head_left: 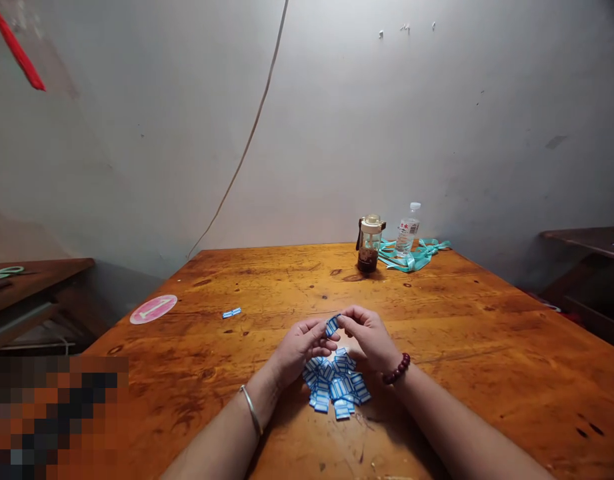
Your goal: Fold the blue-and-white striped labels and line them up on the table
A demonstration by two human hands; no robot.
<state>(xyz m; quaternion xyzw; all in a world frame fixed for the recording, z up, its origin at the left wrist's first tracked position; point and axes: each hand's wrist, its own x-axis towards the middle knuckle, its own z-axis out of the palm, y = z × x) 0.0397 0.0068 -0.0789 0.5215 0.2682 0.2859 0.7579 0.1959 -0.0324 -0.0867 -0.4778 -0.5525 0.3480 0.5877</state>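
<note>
A small blue-and-white piece [333, 325] is pinched between my two hands, above the middle of the wooden table [211, 380]. My left hand [303, 348] grips its left side with thumb and finger. At its right edge my right hand [369, 335] has thumb and forefinger closed on it. Just below both hands lies a loose pile of similar blue-and-white pieces [337, 387], partly covered by my fingers. Another blue-and-white strip [231, 313] lies apart on the table to the left.
A pink oval sticker [153, 309] is on the table's left side. Toward the back right stand a lidded jar with dark contents [368, 257] and a clear bottle [407, 230], beside turquoise ribbons [421, 257]. A wall rises behind the table.
</note>
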